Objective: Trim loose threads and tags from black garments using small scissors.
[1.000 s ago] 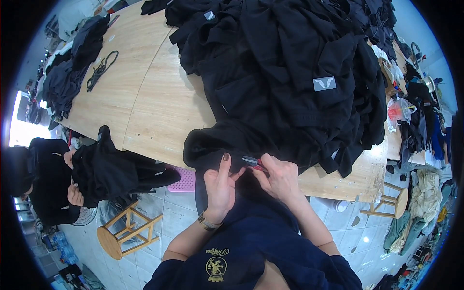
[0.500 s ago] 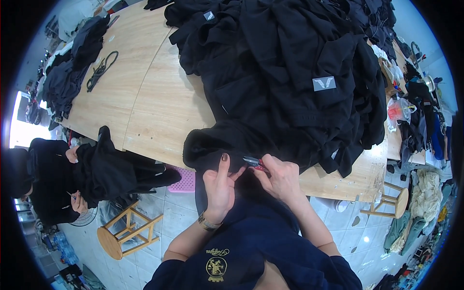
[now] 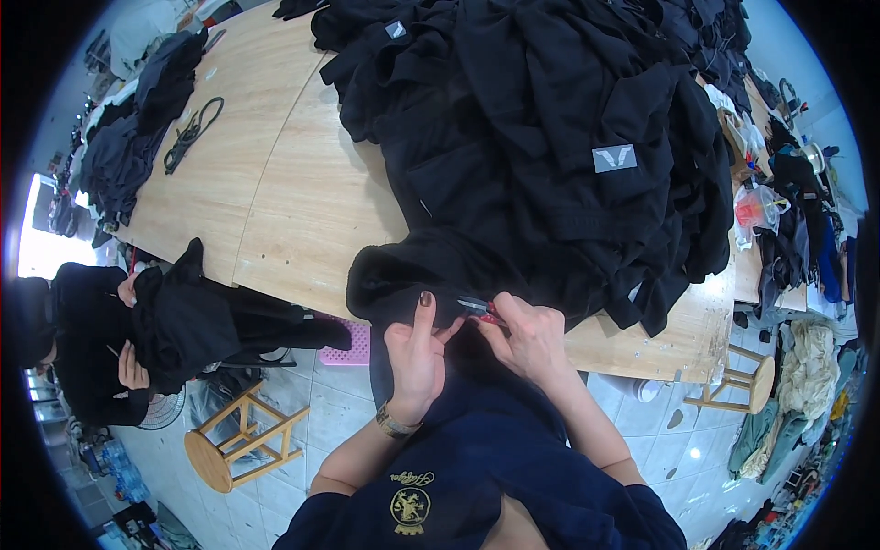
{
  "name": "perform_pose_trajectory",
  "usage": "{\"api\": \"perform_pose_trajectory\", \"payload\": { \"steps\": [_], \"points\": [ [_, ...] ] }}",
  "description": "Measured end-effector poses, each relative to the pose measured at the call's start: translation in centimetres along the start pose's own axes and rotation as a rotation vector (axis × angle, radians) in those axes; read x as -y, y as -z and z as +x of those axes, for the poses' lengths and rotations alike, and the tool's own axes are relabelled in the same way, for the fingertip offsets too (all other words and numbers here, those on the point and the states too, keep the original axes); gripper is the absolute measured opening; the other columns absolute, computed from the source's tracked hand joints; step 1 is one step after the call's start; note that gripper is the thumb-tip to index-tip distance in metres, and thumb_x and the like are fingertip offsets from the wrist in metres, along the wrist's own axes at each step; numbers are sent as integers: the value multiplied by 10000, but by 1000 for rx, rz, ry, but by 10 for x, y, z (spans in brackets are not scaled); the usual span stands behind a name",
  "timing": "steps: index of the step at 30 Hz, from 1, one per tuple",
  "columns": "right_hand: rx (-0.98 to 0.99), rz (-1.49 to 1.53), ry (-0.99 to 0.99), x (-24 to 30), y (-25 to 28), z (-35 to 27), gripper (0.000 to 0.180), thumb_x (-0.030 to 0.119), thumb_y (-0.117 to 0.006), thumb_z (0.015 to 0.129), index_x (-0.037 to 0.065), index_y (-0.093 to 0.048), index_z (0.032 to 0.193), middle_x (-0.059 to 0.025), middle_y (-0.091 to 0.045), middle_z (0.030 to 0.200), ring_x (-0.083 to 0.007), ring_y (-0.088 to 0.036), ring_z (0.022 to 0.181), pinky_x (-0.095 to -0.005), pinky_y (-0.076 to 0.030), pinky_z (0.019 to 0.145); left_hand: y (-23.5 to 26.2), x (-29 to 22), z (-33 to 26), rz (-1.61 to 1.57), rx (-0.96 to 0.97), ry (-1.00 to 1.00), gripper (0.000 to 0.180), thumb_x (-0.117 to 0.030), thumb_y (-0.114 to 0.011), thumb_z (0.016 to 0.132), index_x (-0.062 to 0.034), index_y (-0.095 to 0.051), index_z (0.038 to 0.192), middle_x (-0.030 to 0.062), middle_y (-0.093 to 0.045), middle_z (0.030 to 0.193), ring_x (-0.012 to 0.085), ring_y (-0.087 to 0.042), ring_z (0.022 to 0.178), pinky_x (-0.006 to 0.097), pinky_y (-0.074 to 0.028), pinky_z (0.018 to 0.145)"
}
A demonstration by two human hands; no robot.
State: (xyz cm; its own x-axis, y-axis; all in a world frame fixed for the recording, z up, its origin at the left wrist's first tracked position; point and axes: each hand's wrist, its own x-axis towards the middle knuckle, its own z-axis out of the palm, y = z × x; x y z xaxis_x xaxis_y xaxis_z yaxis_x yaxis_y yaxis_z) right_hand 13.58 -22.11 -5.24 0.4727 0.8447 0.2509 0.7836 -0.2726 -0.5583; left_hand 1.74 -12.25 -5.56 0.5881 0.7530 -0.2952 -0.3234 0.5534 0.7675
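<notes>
So you've got your left hand (image 3: 417, 353) pressing flat on the black garment (image 3: 412, 275) at the table (image 3: 302, 211) edge, fingers spread and mostly straight, not gripping anything, just pinning the cloth. Your right hand (image 3: 530, 335) is curled shut round small snips (image 3: 478, 305), red handle tucked in the fist and the metal tip poking out toward your left fingertips. My take for doing this bit well: keep the cloth pulled taut between the two hands so loose threads stand clear, and only nip with the tip, since black on black makes it easy to catch the fabric itself. Can't tell from here whether the blades are parted or closed, too small. The garment is thick, dark and soft-looking, draped half over the table edge toward your lap, its bunched end just left of your hands. It sits right against the big pile (image 3: 568, 137) of similar black clothes, so it's worth keeping it separated. There's another person (image 3: 101, 339) seated to your left, holding dark cloth too.
</notes>
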Motion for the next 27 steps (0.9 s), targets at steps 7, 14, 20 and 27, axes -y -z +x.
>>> {"api": "perform_pose_trajectory", "payload": {
  "steps": [7,14,20,27],
  "points": [
    [-31,80,41,3,0,2,270,256,-674,792,75,-483,732,-70,-550,612,-248,-559,484,-335,-410,433,3,2,1,-13,-1,12,279,-250,-523,954,11,-624,943,102,-656,942,156,-642,844,345,-544,801],
    [-1,125,-14,0,4,2,280,272,-659,811,68,-484,732,-74,-558,585,-247,-570,492,-333,-408,436,1,1,1,-18,-13,-2,278,-249,-520,956,7,-625,936,96,-655,936,152,-640,849,360,-545,813],
    [41,65,5,2,4,2,280,277,-667,800,71,-493,724,-77,-563,587,-253,-564,489,-335,-408,446,4,3,1,1,-15,-1,262,-252,-528,952,-8,-624,941,85,-657,939,150,-638,860,361,-540,821],
    [58,28,16,5,6,4,289,304,-649,817,79,-486,738,-70,-572,600,-249,-573,493,-336,-408,428,1,1,-1,15,-29,-2,237,-250,-534,950,-30,-623,933,70,-655,935,136,-631,846,333,-536,785]
  ]
}}
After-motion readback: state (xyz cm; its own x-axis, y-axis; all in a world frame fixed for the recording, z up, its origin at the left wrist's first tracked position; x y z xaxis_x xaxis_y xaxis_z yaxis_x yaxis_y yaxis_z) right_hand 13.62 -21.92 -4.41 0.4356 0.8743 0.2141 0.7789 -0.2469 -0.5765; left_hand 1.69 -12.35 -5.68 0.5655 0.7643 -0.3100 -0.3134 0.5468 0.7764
